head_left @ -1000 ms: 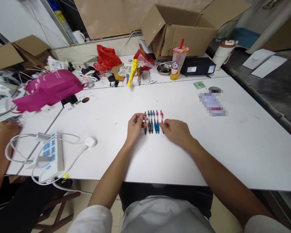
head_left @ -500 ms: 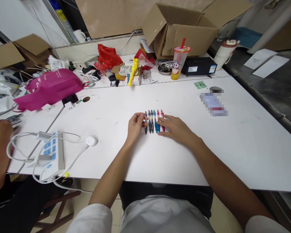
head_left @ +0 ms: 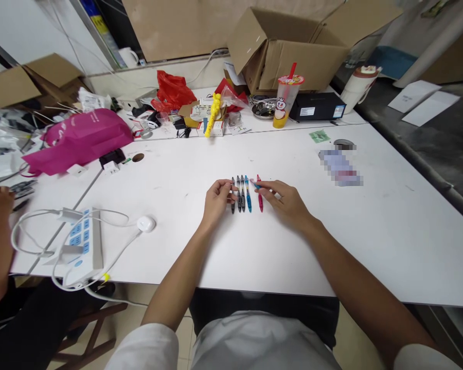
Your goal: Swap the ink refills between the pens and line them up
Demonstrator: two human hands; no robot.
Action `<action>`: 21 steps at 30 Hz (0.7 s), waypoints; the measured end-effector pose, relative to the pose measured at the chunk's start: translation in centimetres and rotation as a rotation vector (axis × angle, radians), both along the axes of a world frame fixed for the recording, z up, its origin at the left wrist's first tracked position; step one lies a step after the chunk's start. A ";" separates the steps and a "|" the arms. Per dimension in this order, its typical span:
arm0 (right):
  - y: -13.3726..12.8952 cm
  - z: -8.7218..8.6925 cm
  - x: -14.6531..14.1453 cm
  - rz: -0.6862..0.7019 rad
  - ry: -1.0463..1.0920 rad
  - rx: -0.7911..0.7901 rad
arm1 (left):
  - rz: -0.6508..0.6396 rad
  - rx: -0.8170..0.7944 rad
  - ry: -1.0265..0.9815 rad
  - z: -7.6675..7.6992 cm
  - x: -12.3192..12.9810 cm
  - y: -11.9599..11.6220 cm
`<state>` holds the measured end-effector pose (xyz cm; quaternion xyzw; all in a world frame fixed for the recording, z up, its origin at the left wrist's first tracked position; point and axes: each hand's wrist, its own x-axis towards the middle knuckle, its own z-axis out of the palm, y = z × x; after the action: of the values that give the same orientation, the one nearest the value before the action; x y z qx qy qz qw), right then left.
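Head view: the right hand's (head_left: 287,201) grip pinched a pink-and-blue pen (head_left: 257,187) over the table (head_left: 254,252), between a blue pen (head_left: 249,202) and a red pen (head_left: 261,203); the left hand's (head_left: 215,201) grip, beside black pens (head_left: 238,202), could not be determined.

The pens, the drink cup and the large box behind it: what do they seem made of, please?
Pens: probably smooth plastic, with partly clear-looking barrels; the darker lower ends may be rubber. Drink cup: likely thin, smooth plastic, being see-through. Large box: matte cardboard, judging by its brown colour and folded flaps.
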<state>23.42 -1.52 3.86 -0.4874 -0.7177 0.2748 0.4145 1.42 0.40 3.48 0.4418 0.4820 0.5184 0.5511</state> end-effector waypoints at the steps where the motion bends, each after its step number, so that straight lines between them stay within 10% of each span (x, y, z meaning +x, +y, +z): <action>1: -0.2 0.1 -0.1 -0.016 0.040 0.009 | -0.017 -0.019 -0.015 0.0 0.0 0.0; 13: -0.9 -0.4 -2.2 0.151 0.491 -0.277 | -0.130 -0.118 -0.387 0.9 0.4 -0.3; 17: -0.6 -0.2 -2.2 0.189 0.390 -0.529 | -0.143 -0.079 -0.379 0.5 0.6 -0.3; 21: -0.6 -0.5 -1.9 0.143 0.259 -0.385 | -0.109 -0.044 -0.374 0.2 0.8 -0.3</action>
<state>21.56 -2.08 3.39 -0.4662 -0.6258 0.4952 0.3819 2.20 0.06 3.63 0.3511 0.3578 0.5503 0.6677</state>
